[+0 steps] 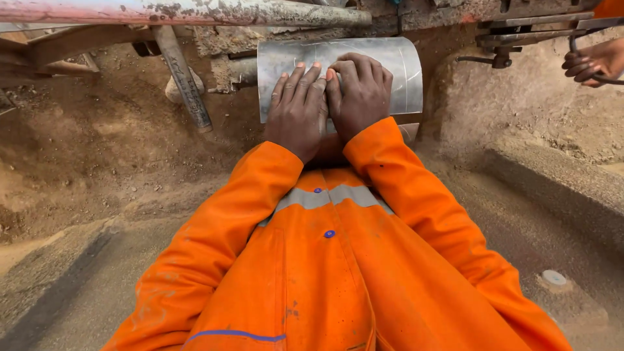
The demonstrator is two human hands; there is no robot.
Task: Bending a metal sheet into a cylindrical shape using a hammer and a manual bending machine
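We press our left hand and right hand, fingers flat and gripping nothing, side by side against a curved, shiny grey metal sheet beneath a rusty steel frame.

We press our left hand and right hand flat, side by side and touching, on a curved sheet of shiny metal far ahead. Orange sleeves run back toward us. At far right, another person's hand grips a dark hose. A rusty pipe slants down on the left.
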